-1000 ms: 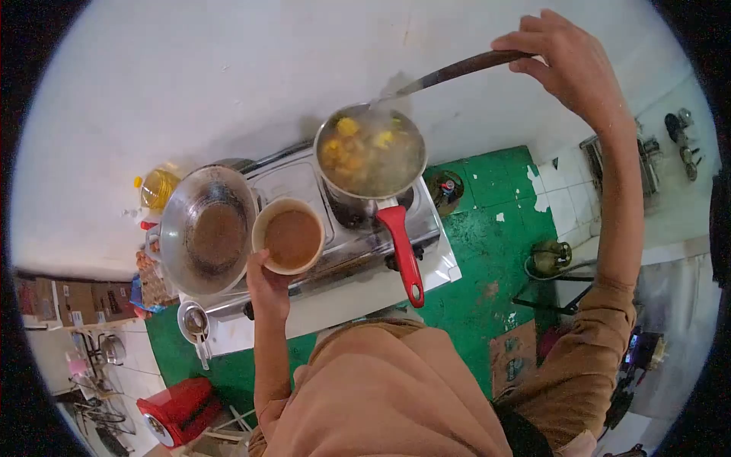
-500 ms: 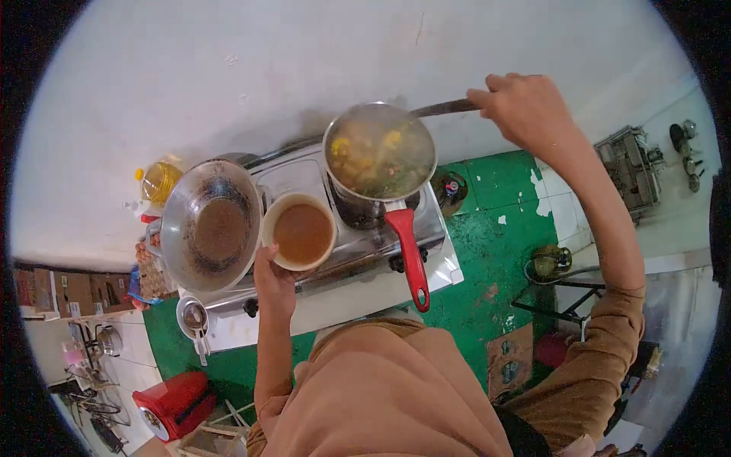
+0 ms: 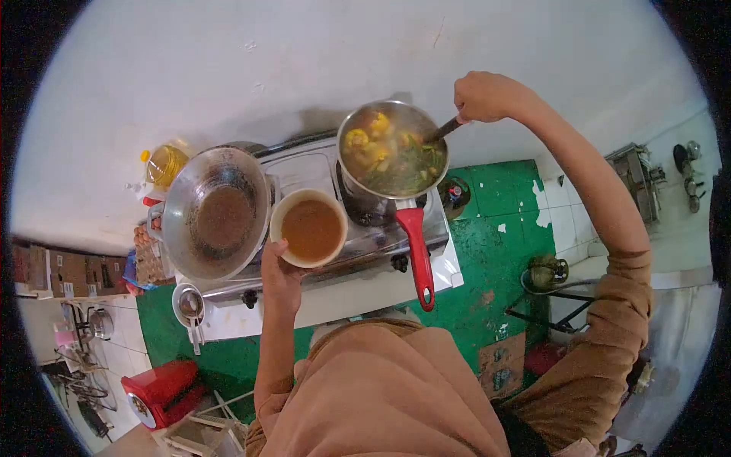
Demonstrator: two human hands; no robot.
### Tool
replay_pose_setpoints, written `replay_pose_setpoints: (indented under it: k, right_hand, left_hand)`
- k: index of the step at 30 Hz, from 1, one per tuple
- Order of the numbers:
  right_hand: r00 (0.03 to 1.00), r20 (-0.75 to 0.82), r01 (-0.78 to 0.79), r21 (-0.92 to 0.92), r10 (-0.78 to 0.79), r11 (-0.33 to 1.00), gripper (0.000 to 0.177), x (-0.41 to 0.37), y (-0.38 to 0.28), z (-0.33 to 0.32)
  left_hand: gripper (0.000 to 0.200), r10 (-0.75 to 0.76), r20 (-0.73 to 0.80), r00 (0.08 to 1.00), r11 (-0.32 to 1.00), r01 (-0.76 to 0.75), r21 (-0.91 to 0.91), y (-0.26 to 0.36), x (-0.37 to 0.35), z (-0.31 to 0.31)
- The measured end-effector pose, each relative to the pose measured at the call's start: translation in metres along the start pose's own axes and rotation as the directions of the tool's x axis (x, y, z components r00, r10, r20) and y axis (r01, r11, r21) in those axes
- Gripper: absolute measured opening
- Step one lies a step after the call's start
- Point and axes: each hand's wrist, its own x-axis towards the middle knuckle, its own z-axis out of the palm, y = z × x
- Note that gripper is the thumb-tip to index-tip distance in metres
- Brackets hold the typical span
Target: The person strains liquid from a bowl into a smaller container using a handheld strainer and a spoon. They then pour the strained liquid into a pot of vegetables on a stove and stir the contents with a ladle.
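My left hand (image 3: 282,278) grips a cream bowl (image 3: 343,228) of brown broth from its lower left side, thumb at the rim. The bowl is held level over the front of the stove. My right hand (image 3: 487,97) is closed on the dark handle of a ladle (image 3: 451,128), which slants down into the saucepan (image 3: 394,196). Its head is hidden in the soup. Yellow corn pieces (image 3: 378,124) and green vegetables (image 3: 415,164) show in the steaming saucepan, which rests on the right burner. Its red handle (image 3: 414,255) points toward me.
A large wok (image 3: 179,228) sits on the left of the stove (image 3: 304,164). A small strainer (image 3: 190,303) rests in a white dish at the stove's front left corner. Behind the wok are an oil bottle (image 3: 166,165) and eggs (image 3: 148,263). A gas cylinder (image 3: 544,274) stands right.
My right hand has moved left and turned, bringing the ladle's handle steeper into the saucepan. The corn and vegetables have shifted. My left hand still holds the bowl; the whole view has shifted slightly.
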Motion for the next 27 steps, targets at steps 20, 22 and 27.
replay_pose_setpoints:
  k: [20, 22, 27]
  right_hand:
    - [0.998, 0.011, -0.068, 0.105, 0.067, 0.992, 0.029, -0.051, -0.002, -0.084]
    - [0.995, -0.016, -0.093, 0.079, 0.094, 0.993, 0.028, -0.057, -0.006, -0.083]
    - [0.978, -0.206, -0.026, -0.110, 0.003, 0.994, 0.030, -0.080, -0.036, -0.079]
  left_hand:
    - [0.057, -0.036, 0.002, 0.999, 0.997, 0.035, 0.062, -0.010, 0.005, -0.007]
    - [0.048, -0.017, 0.010, 1.000, 1.000, 0.017, 0.022, -0.012, 0.008, -0.008]
    - [0.050, -0.013, 0.010, 1.000, 1.000, 0.012, 0.023, -0.005, 0.006, 0.001]
